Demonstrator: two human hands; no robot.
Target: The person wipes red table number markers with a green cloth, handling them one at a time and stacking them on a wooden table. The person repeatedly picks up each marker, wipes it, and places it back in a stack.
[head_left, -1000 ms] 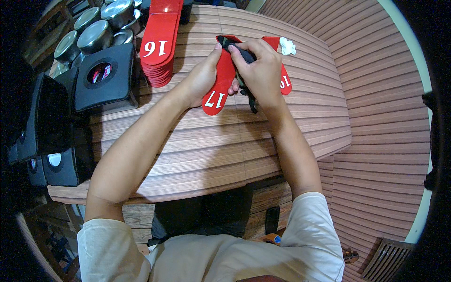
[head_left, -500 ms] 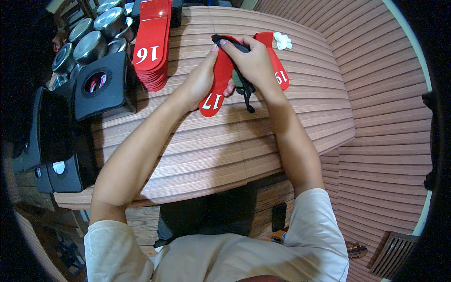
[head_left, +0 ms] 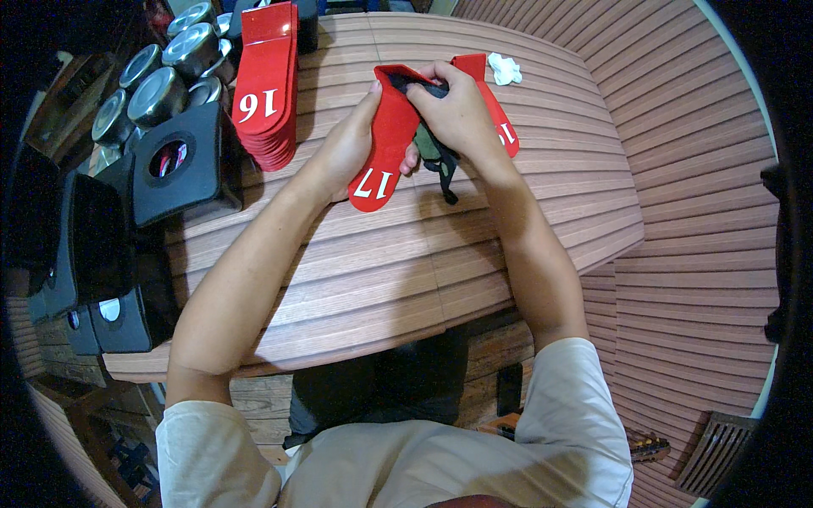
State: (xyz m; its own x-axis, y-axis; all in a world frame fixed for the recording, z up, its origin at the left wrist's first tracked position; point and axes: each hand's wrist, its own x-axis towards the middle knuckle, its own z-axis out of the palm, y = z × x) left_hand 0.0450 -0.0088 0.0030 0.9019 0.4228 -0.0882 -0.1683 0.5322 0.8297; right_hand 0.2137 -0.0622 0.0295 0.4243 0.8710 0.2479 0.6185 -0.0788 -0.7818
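Note:
My left hand (head_left: 349, 151) is closed round the left side of a red folded number sign (head_left: 385, 140), long and flat with a rounded lower end and a white number. A dark green and black cloth (head_left: 429, 146) is gripped in my right hand (head_left: 455, 110), and a black strip of it dangles below. My right thumb presses the cloth into the gap at the sign's folded top end. Some of my left fingertips show behind the sign, near the cloth. Another red sign (head_left: 506, 131) lies on the table just beyond my right wrist, partly covered by it.
To the left, a stack of red signs (head_left: 264, 85) stands beside several metal canisters (head_left: 158, 97). Black boxes with round openings (head_left: 188, 173) crowd the left edge of the wood-striped table (head_left: 356, 296). A crumpled white tissue (head_left: 506, 69) lies at the far right.
The sign has turned a little and shifted slightly left, so its top gap shows wider. My right thumb and the cloth have gone deeper into that gap.

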